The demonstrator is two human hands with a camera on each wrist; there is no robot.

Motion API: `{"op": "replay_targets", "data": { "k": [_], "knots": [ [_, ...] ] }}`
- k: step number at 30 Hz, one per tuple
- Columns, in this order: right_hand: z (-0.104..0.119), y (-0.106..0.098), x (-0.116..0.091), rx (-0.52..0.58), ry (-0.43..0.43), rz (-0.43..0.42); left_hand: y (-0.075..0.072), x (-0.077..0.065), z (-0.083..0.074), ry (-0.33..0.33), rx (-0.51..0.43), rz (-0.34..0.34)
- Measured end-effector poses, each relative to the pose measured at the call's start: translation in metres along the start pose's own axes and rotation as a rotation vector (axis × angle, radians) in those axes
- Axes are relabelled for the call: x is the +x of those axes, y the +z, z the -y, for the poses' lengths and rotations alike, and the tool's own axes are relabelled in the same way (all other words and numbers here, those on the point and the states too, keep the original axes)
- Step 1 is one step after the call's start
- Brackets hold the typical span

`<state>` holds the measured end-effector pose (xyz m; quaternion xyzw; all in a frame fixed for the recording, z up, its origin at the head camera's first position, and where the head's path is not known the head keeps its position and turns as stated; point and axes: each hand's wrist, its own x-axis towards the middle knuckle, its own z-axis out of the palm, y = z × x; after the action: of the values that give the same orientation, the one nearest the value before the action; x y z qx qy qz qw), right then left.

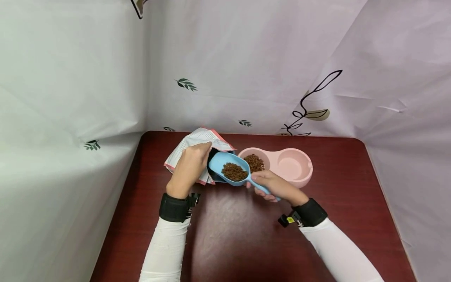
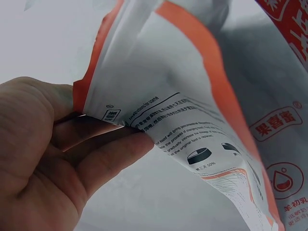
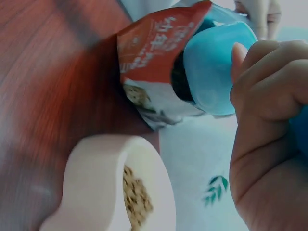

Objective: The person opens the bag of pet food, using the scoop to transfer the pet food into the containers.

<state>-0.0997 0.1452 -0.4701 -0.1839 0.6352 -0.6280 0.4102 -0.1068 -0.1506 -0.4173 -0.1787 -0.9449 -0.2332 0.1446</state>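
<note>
My left hand [image 1: 192, 164] pinches the top edge of a pet food bag [image 2: 187, 110] between thumb and fingers. The bag is white with orange-red edging, and its mouth faces the right side. A light blue scoop [image 1: 220, 158] is held by its handle in my right hand [image 1: 278, 186]. Brown kibble [image 1: 234, 171] lies in the scoop, whose front lip is at the bag's mouth. In the right wrist view the scoop's underside [image 3: 211, 67] overlaps the dark opening. A pink double bowl [image 1: 282, 172] stands just right of the scoop, with kibble [image 1: 253, 162] in its left well.
The dark red tabletop [image 1: 225, 235] carries the bag and bowl near its back edge. Pale patterned sheeting [image 1: 239, 58] rises behind the table and along both sides. The bowl's right well [image 1: 292, 164] shows its pink bottom.
</note>
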Motion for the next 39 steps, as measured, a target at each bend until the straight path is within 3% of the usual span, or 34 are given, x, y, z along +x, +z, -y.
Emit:
{"op": "replay_targets", "data": {
  "k": [11, 19, 25, 29, 33, 39],
  "knots": [
    [-0.006, -0.047, -0.072, -0.063, -0.080, 0.011, 0.000, 0.002, -0.003, -0.002, 0.022, -0.010],
    [-0.012, -0.081, -0.120, -0.102, -0.045, -0.079, 0.000, 0.002, -0.004, -0.009, 0.017, 0.002],
    [-0.013, -0.100, -0.142, -0.122, -0.010, -0.110, 0.000, 0.001, -0.004, -0.013, 0.020, -0.006],
    [-0.014, -0.112, -0.149, -0.125, 0.073, -0.139, 0.001, 0.001, -0.004, -0.017, 0.020, -0.010],
    [-0.011, -0.122, -0.153, -0.208, 0.212, -0.197, 0.002, 0.002, -0.005, -0.011, 0.014, -0.005],
    [-0.003, -0.132, -0.145, -0.294, 0.352, -0.205, 0.001, 0.000, -0.004, 0.009, 0.016, -0.019]
  ]
}}
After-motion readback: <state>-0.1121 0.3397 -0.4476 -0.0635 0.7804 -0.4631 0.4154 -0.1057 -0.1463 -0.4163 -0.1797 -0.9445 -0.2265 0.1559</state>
